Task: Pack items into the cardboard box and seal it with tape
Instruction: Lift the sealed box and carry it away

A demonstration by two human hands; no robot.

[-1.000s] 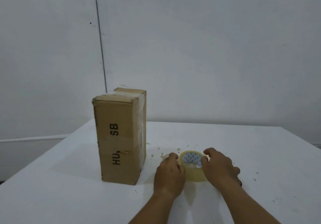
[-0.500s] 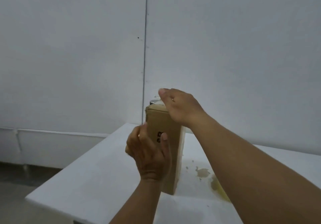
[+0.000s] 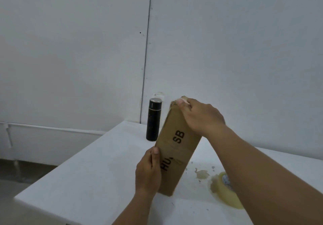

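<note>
Cardboard box (image 3: 176,148) tilted; right forearm hides half tape roll (image 3: 222,189).

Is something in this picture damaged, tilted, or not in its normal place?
The cardboard box is tilted, leaning right, held by the left hand and right hand. Its top edge looks frayed. Yellowish stains and small scraps mark the white table beside the tape roll.
</note>
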